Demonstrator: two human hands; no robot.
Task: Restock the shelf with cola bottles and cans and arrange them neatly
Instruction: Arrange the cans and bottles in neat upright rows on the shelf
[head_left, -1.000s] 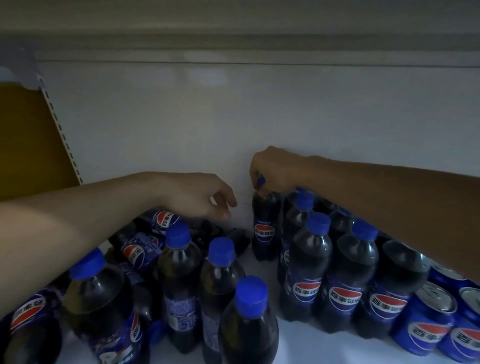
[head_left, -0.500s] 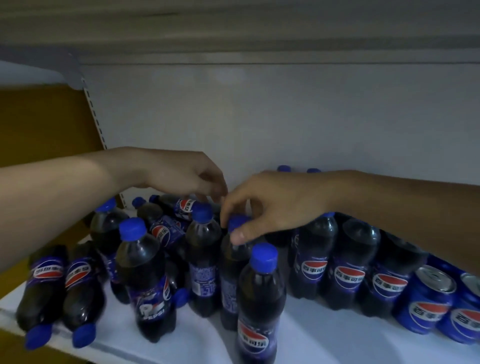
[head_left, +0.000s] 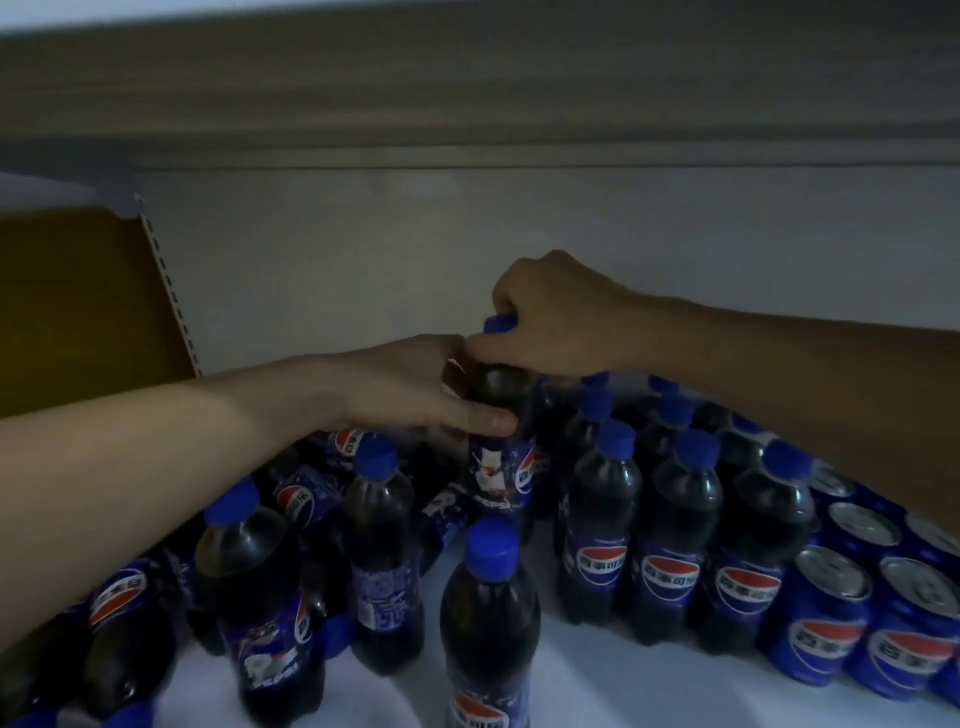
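- Gripping one upright cola bottle (head_left: 501, 467) mid-frame: right hand (head_left: 556, 317) curls over its cap, left hand (head_left: 415, 389) wraps its shoulder.
- Three loose bottles (head_left: 384, 545) stand at its 7 o'clock; at least five cans (head_left: 826, 623) at 4 o'clock.

Dark cola in centre bottle (head_left: 501, 467), cap (head_left: 497, 323) blue, label blue with white figures and a red-white-blue globe. At 3 o'clock the bottle rows (head_left: 670, 545) — same blue caps, globe labels. At 4 o'clock cans (head_left: 826, 629) — blue, silver tops. White shelf (head_left: 597, 675); ochre side panel (head_left: 78, 301) at 9 o'clock; pale grey back wall (head_left: 363, 249) at 12.
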